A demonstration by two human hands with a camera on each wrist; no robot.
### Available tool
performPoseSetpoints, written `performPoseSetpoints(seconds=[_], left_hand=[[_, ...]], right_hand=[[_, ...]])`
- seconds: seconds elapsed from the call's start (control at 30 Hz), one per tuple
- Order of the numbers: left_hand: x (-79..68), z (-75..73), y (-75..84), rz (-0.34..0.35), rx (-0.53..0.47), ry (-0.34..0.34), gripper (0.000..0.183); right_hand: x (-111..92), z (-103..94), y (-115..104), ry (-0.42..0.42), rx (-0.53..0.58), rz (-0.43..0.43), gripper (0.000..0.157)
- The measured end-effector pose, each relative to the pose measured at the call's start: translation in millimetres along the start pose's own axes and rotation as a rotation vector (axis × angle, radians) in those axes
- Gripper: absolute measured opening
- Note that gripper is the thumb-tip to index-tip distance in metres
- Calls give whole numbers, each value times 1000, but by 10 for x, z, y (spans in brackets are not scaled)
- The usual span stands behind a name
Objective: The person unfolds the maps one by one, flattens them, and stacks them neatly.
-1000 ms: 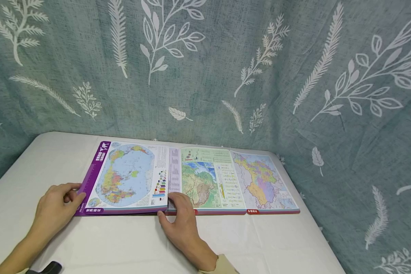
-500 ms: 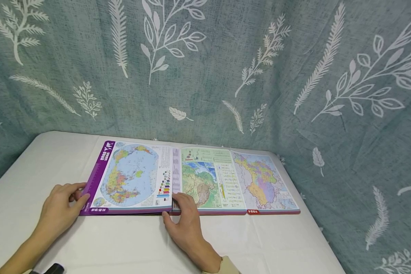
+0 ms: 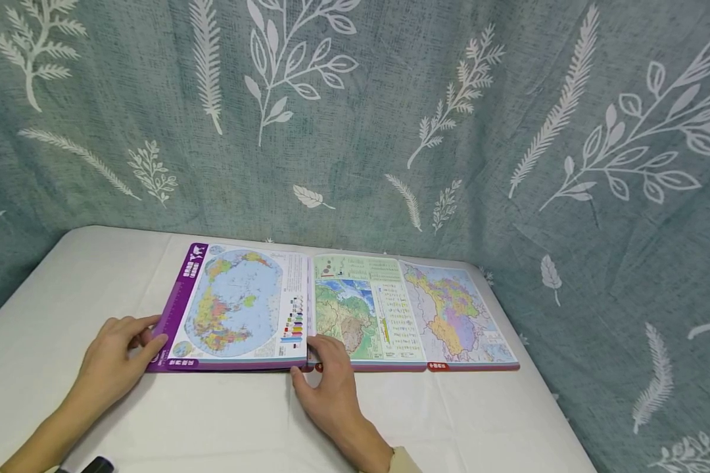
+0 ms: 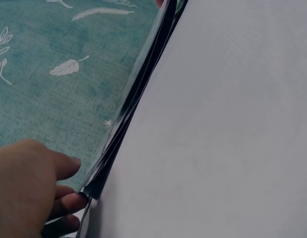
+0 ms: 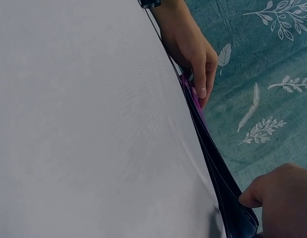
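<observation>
A world map (image 3: 236,305) with a purple left border lies on top of a thin stack of map sheets. My left hand (image 3: 115,355) pinches its left border near the front corner, thumb on top. At the front right corner my right hand (image 3: 334,387) grips the map, thumb at the front edge and fingers at the right side. Right beside it lie a green relief map (image 3: 352,322) and a coloured political map (image 3: 452,318). Seen from the left wrist, fingers (image 4: 69,203) meet the stack's dark edge (image 4: 138,89). The right wrist view shows the thumb (image 5: 255,191) against that edge.
A white cloth covers the table (image 3: 225,420). Behind and to the right hangs a teal curtain (image 3: 355,144) with white leaf patterns. A black object (image 3: 97,465) is partly visible by the left forearm.
Both hands have slid the world map to the right, so that its right edge now lies close beside the green map. The two maps on the right have stayed put.
</observation>
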State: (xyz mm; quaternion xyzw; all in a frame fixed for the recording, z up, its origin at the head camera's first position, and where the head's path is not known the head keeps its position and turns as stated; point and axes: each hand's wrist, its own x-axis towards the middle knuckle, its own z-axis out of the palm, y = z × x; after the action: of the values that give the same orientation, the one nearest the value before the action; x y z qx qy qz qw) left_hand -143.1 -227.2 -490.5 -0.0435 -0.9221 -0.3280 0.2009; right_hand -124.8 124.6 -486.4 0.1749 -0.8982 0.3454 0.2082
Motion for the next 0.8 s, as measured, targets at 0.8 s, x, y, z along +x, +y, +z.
performPoseSetpoints(seconds=[0.8], left_hand=[[-14,62,7,113,29,-9,47]], right_hand=[[-11,-88,42,-51,-38,63,55]])
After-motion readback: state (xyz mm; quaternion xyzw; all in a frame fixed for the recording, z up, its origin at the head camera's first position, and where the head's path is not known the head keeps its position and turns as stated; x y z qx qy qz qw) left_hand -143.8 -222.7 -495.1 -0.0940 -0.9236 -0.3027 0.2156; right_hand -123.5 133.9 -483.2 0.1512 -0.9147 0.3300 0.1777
